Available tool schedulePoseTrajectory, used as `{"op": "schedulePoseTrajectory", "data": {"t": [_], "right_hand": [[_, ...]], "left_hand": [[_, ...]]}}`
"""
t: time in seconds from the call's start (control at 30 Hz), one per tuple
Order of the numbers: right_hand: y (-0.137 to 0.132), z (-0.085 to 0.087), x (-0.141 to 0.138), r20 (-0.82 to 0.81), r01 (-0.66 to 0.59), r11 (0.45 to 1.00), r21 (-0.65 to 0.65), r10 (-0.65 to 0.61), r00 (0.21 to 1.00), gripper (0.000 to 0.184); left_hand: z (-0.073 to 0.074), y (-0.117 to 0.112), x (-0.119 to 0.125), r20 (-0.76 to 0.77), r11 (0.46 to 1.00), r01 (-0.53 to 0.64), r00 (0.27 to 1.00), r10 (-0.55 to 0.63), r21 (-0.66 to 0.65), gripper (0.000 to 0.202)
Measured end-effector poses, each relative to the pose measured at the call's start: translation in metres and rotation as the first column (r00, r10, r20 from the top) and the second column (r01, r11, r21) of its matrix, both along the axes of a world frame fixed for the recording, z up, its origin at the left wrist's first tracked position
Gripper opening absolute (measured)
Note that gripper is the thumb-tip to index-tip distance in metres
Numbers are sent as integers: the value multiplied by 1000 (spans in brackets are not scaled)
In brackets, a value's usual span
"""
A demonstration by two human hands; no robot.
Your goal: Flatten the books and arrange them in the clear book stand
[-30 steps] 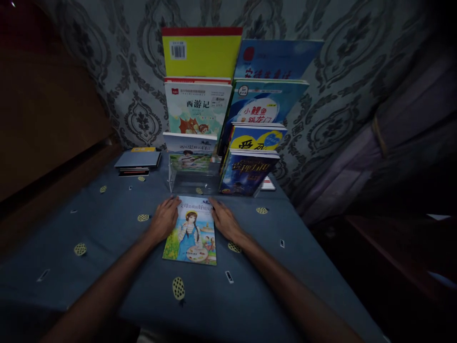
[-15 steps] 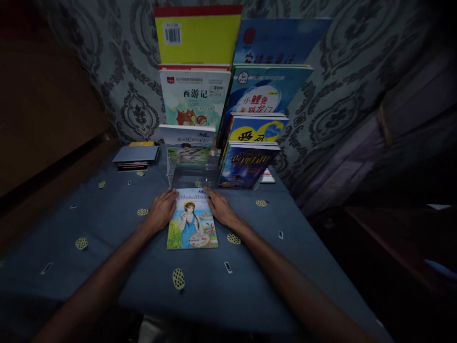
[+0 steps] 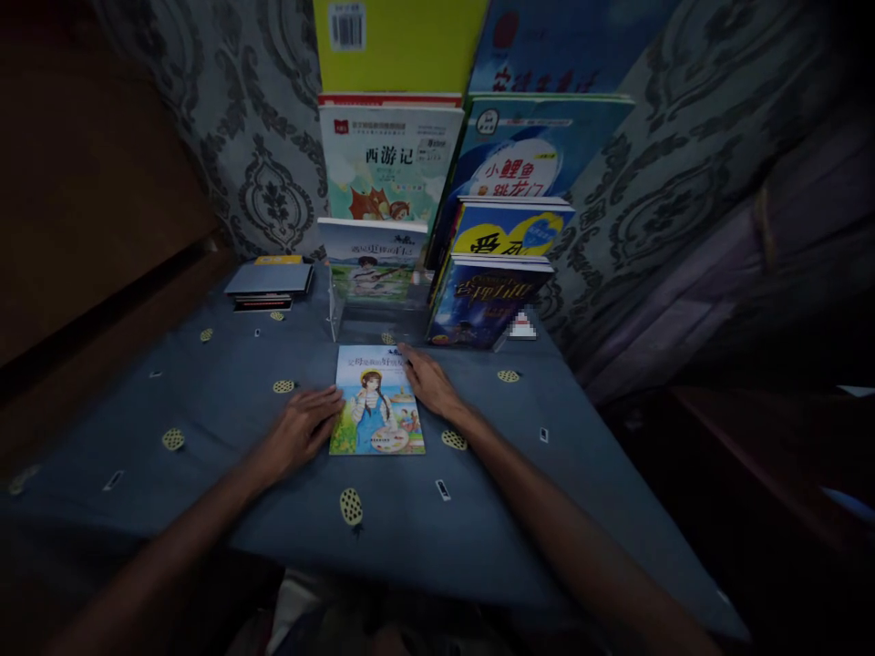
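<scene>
A thin picture book (image 3: 378, 401) with a girl in a blue dress on its cover lies flat on the blue tablecloth (image 3: 205, 410). My left hand (image 3: 303, 426) rests on the cloth at the book's left edge, fingers stretched out and touching it. My right hand (image 3: 427, 381) lies at the book's upper right edge, fingers flat along it. Just behind the book stands a clear tiered rack (image 3: 373, 319) with its front left slot bare.
The rack holds several upright books, among them a white one (image 3: 389, 164), a dark blue one (image 3: 482, 305) and a yellow one (image 3: 396, 36). A small stack of flat books (image 3: 269, 282) lies at the back left. Patterned wallpaper is behind; the table drops off at the right.
My left hand has slid back down the book's left edge toward me. The book has straightened and sits a little farther from me. The camera has tilted down.
</scene>
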State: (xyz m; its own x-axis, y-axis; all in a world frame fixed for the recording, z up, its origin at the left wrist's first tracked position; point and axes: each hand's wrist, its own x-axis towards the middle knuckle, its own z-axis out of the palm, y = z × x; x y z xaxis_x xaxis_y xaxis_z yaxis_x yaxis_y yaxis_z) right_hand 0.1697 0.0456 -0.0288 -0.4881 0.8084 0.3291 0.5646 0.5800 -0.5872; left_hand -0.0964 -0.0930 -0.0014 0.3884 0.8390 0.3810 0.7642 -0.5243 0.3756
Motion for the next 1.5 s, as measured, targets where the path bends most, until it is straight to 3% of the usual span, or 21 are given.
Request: {"op": "schedulePoseTrajectory", "data": {"t": [0.1, 0.2, 0.47, 0.67, 0.9, 1.17, 1.5], "right_hand": [[-1, 2, 1, 8, -3, 1000, 2, 3, 1000, 48], [-2, 4, 4, -7, 11, 1000, -9, -11, 1000, 47], [-3, 2, 10, -162, 47, 998, -34, -52, 985, 47], [-1, 3, 10, -207, 34, 997, -68, -47, 977, 54], [-5, 5, 11, -219, 26, 994, -103, -48, 975, 61], [-2, 2, 12, -200, -5, 997, -81, -11, 980, 60], [-5, 7, 9, -119, -5, 999, -41, 0, 993, 51]], "left_hand": [[-1, -7, -1, -5, 1000, 12, 1000, -12, 14, 32], [-4, -1, -1, -28, 999, -10, 1000, 11, 30, 33], [-2, 61, 10, -131, 992, -125, 984, 124, 1, 38], [-5, 99, 36, -205, 1000, -26, 978, 29, 17, 37], [-1, 114, 70, -247, 988, 134, 957, -150, -80, 46], [12, 99, 72, -241, 943, 291, 915, -324, -164, 43], [22, 32, 73, -128, 845, 503, 840, -528, -182, 39]]}}
